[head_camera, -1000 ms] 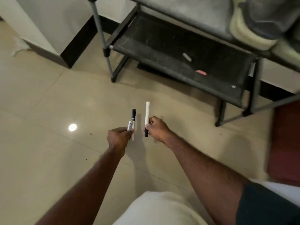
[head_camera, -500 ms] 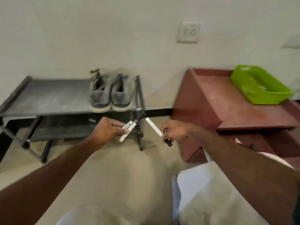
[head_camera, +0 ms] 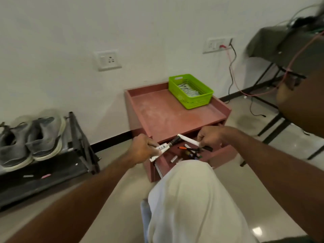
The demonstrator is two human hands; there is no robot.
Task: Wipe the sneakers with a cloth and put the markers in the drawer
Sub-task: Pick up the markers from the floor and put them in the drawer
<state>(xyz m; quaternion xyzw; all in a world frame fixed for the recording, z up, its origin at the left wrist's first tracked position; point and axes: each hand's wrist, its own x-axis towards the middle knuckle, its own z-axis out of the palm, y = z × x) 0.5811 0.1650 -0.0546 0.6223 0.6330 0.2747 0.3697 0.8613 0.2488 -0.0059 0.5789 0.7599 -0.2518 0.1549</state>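
a: left hand, fingers closed round a white marker with a black tip; right hand, fingers closed round a second white marker. both markers held over the open drawer at the front edge of the red cabinet, tips nearly meeting.

b: contents of the drawer?

a: pens and markers, loosely heaped, partly hidden behind a pale-trousered knee.

b: advice for the step in hand?

a: best lowered well inside the drawer walls, then released one at a time, lying flat along the heap; dropped near the front edge, likely to roll out or jam the slide.

b: rest of the task?

a: grey sneakers side by side at the right end of the black rack's top shelf, well apart from the cabinet. no cloth in view.

b: surface and room?

a: cabinet top dusty, raised rim on three sides, green basket at the back right corner. pale glossy floor tiles, white wall with sockets, cables trailing at right.
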